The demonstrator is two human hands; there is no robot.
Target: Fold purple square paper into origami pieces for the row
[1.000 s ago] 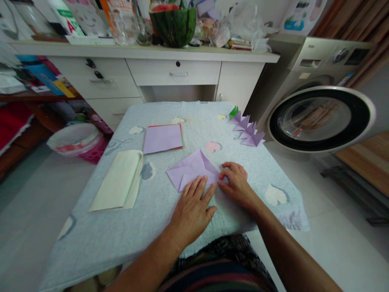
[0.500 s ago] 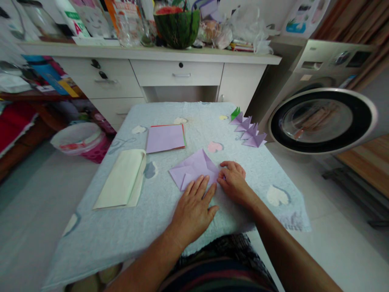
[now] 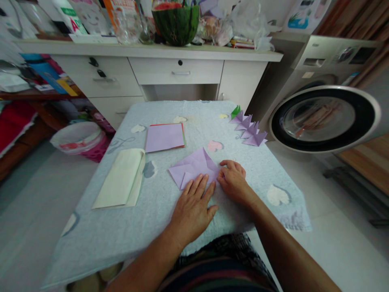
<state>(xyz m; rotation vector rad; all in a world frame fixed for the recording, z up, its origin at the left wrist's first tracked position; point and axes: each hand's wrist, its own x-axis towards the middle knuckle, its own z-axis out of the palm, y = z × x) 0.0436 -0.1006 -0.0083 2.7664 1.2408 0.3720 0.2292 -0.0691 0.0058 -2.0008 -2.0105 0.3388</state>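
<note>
A partly folded lilac paper sheet (image 3: 194, 167) lies on the pale blue tablecloth (image 3: 158, 211). My left hand (image 3: 193, 209) lies flat on the sheet's near edge, fingers stretched and slightly apart. My right hand (image 3: 234, 181) rests at the sheet's right corner with fingers curled, pinching or pressing the paper there. A stack of square coloured papers (image 3: 164, 137) with a lilac one on top sits further back. Several finished lilac folded pieces (image 3: 251, 132) and a green one (image 3: 234, 110) lie in a row at the far right.
A folded cream cloth or paper (image 3: 121, 178) lies at the left. Behind the table stands a white desk (image 3: 179, 73) with half a watermelon (image 3: 175, 22). A washing machine with its door (image 3: 323, 119) is at the right. A pink-and-white basin (image 3: 79, 140) sits on the floor.
My right hand has slid a little leftward along the paper's right corner. My left hand stays flat in place.
</note>
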